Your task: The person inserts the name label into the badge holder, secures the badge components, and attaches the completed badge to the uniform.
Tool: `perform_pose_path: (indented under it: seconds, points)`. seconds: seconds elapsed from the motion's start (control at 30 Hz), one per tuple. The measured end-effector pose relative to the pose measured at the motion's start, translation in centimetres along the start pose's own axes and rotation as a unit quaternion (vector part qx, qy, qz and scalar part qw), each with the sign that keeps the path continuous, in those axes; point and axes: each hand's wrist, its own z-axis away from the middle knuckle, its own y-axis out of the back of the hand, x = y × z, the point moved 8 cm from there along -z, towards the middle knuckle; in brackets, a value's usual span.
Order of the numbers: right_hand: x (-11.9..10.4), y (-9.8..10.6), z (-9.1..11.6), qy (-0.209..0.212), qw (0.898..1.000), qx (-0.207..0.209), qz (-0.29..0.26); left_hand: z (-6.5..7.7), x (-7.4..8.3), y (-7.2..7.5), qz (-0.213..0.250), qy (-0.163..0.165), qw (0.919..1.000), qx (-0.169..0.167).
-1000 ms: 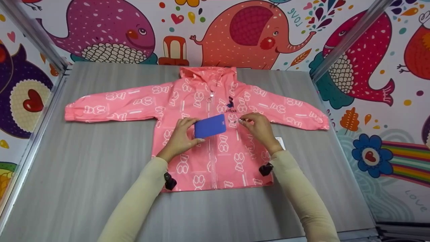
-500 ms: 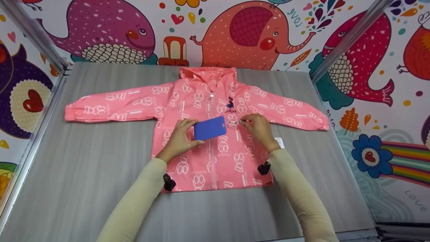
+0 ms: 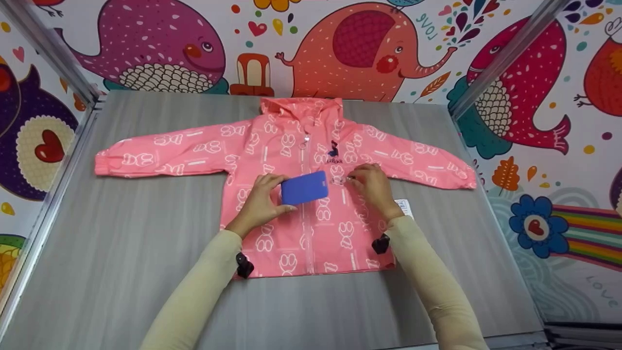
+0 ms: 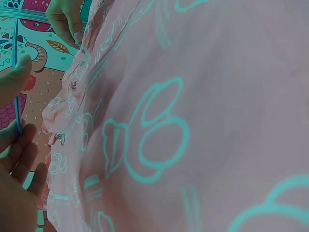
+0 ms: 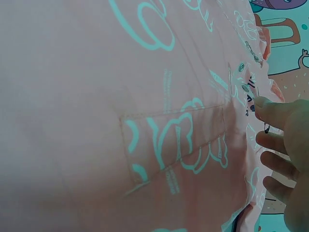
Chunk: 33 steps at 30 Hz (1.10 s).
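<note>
A pink children's jacket (image 3: 286, 233) with white rabbit-like outlines lies spread front up, zipper closed. Above its middle, my left hand (image 3: 260, 204) holds a blue card holder (image 3: 305, 188) by its left end, thumb below and fingers above. A slot shows at the holder's right end. The left wrist view catches the holder (image 4: 17, 108) edge-on between thumb and fingers. Just right of it, below the dark chest print (image 3: 334, 149), my right hand (image 3: 373, 187) pinches a small shiny metal piece (image 3: 349, 178); its kind is too small to tell.
The jacket lies on a grey wood-grain table (image 3: 121, 233). A white tag (image 3: 403, 206) sticks out beside the jacket's right side, next to my right wrist. Cartoon-printed walls (image 3: 369, 53) and metal posts (image 3: 510, 53) stand around the table.
The blue card holder and my left hand have dipped slightly toward the jacket. My right hand stays almost in place, its wrist shifted a little left. The jacket has not moved.
</note>
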Motion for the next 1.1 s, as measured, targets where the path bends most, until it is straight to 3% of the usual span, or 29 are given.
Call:
perform_pose_path:
  seconds: [0.5,0.7,1.1]
  points:
    - [0.15,-0.53,0.26,0.023,0.999,0.028,0.019,0.16,-0.12,-0.60,-0.001,0.005,0.9999,-0.011]
    - [0.12,-0.61,0.39,0.018,0.999,0.034,0.018,0.16,0.20,-0.60,0.002,-0.017,0.9998,-0.003]
    - [0.32,-0.13,0.36,0.004,0.999,0.032,0.019,0.03,0.03,-0.53,0.006,-0.013,0.9999,-0.002]
